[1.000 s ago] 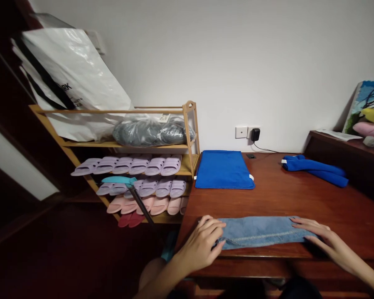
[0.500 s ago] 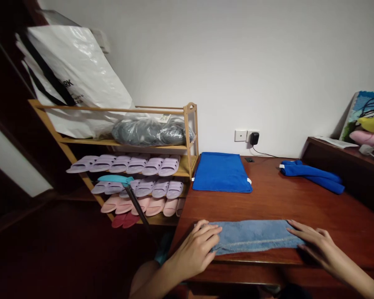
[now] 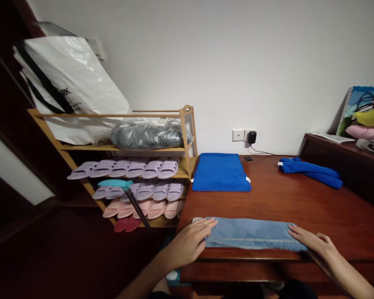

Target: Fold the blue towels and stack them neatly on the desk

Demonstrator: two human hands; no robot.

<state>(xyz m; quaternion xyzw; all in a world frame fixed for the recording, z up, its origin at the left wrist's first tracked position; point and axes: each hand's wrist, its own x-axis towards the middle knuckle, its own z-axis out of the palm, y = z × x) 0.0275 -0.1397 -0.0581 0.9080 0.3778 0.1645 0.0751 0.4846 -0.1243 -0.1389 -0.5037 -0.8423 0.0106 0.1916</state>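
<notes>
A light blue cloth [image 3: 249, 232], folded into a long strip with a white stitched seam along it, lies near the front edge of the wooden table [image 3: 268, 203]. My left hand [image 3: 190, 241] rests on the strip's left end with its fingers stretched flat. At the right end, my right hand [image 3: 318, 245] lies with its fingers extended over the cloth's edge; its thumb is partly hidden. Farther back on the tabletop is a neatly folded blue cloth [image 3: 221, 172], with white tags at its sides. Another blue cloth [image 3: 311, 171] lies loosely bunched at the back right.
To the left stands a wooden rack [image 3: 187, 128] holding rows of slippers [image 3: 137, 167], a plastic-wrapped bundle [image 3: 149, 135] and a large white bag [image 3: 71, 74]. A black plug [image 3: 252, 137] trails its cord along the wall. The raised ledge [image 3: 327, 145] at right carries plush toys.
My left hand has shifted slightly left and its fingers have straightened. The light blue strip lies smoother, its lower left edge less creased. The camera view has shifted a little.
</notes>
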